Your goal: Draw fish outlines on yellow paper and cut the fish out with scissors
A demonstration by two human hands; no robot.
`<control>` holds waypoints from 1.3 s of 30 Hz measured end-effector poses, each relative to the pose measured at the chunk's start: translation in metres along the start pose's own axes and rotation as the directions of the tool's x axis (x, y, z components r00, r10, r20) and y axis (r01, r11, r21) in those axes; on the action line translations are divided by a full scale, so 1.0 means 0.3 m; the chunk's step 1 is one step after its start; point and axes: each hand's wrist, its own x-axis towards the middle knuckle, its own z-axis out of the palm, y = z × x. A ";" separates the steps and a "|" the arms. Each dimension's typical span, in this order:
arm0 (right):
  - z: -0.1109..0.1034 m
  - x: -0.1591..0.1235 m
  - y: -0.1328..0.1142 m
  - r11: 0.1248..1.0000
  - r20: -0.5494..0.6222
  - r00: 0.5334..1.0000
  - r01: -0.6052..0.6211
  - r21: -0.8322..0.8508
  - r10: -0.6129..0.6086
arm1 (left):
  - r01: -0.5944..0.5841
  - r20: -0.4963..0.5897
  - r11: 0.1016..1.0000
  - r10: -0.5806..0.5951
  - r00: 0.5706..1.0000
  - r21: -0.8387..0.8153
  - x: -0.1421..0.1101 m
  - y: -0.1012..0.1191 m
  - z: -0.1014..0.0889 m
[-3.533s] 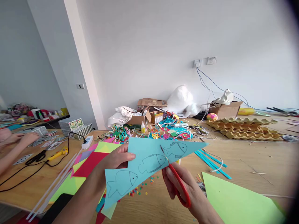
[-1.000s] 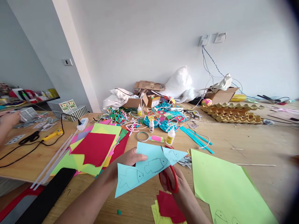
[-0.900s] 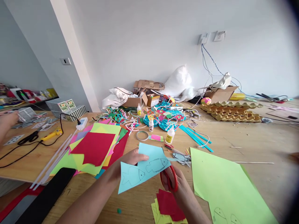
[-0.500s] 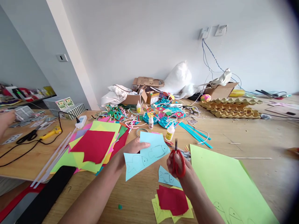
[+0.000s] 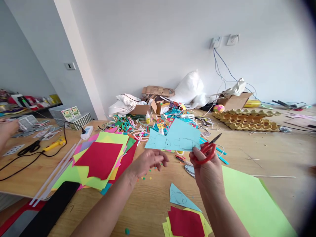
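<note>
My right hand (image 5: 208,174) holds a pair of red-handled scissors (image 5: 208,151), its dark blades pointing up and to the right. The same hand pinches the lower right corner of a light blue sheet of paper (image 5: 185,133) with two fish drawn in pencil. My left hand (image 5: 149,161) is empty below the sheet's left part, fingers bent and apart. Below the hands, a small blue paper piece (image 5: 177,196) with a fish drawing lies by a pile of red paper pieces (image 5: 186,223) and yellow ones. Partly behind my right hand lies a blue fish-shaped cutout (image 5: 189,170).
A stack of coloured paper (image 5: 98,158) lies to the left, a large green sheet (image 5: 249,194) to the right. Craft scraps, boxes (image 5: 140,110) and egg trays (image 5: 247,120) line the wall side. At far left, another person's hand (image 5: 8,126) is near playing cards.
The blue sheet has passed from my left hand to my right, turned and raised. My left hand has let go. The scissors have tilted to the right.
</note>
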 end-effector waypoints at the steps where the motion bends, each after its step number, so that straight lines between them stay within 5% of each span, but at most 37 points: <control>1: 0.009 0.001 0.002 1.000 -0.012 1.000 0.018 0.008 -0.018 | -0.022 0.020 1.000 0.021 1.000 0.013 -0.005 -0.001 0.017; 3: 0.028 0.001 0.007 0.999 -0.014 0.999 0.037 0.013 -0.037 | -0.091 0.017 0.995 0.090 0.996 0.041 -0.007 -0.001 0.047; 5: 0.046 0.001 0.013 0.999 0.001 0.999 0.039 0.007 -0.039 | -0.149 -0.118 0.987 0.154 0.981 0.051 0.003 0.001 0.066; 8: 0.061 0.004 0.015 1.000 0.046 0.999 0.023 -0.020 -0.022 | -0.206 -0.344 0.978 0.208 0.916 0.042 0.025 0.011 0.069; 13: 0.019 -0.035 0.010 0.988 0.190 0.979 -0.038 -0.152 0.067 | -0.320 -0.464 0.944 0.318 0.827 0.078 0.024 0.060 0.054; 17: -0.025 -0.130 0.003 0.854 0.433 0.847 -0.047 -0.519 0.309 | -0.389 -0.502 0.914 0.390 0.772 0.112 0.005 0.093 0.060; 25: 0.021 -0.188 0.010 0.770 0.544 0.735 0.047 -0.637 0.405 | -0.384 -0.500 0.916 0.389 0.774 0.118 -0.006 0.085 0.100; 39: 0.054 -0.178 0.007 0.806 0.515 0.760 -0.019 -0.592 0.397 | -0.287 -0.490 0.958 0.250 0.835 -0.001 -0.016 0.063 0.128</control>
